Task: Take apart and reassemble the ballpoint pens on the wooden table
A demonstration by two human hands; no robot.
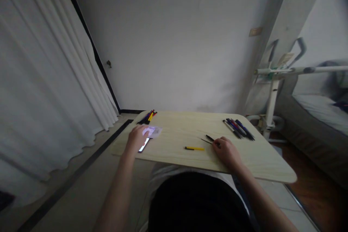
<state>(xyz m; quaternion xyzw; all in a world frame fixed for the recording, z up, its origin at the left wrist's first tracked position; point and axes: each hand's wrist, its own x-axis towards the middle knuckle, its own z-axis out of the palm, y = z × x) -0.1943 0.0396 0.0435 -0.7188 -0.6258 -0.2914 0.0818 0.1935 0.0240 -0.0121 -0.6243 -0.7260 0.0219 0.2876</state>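
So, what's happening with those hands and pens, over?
Left hand on translucent sheet, beside lit phone. Right hand at black pen and thin dark rod, grip unclear. Yellow pen between hands, uncovered.

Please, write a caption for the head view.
Left hand at a pale sheet, right hand at slim dark pieces, yellow pen between.

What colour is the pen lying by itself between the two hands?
Yellow: the lone pen has a yellow barrel, seen in the head view.
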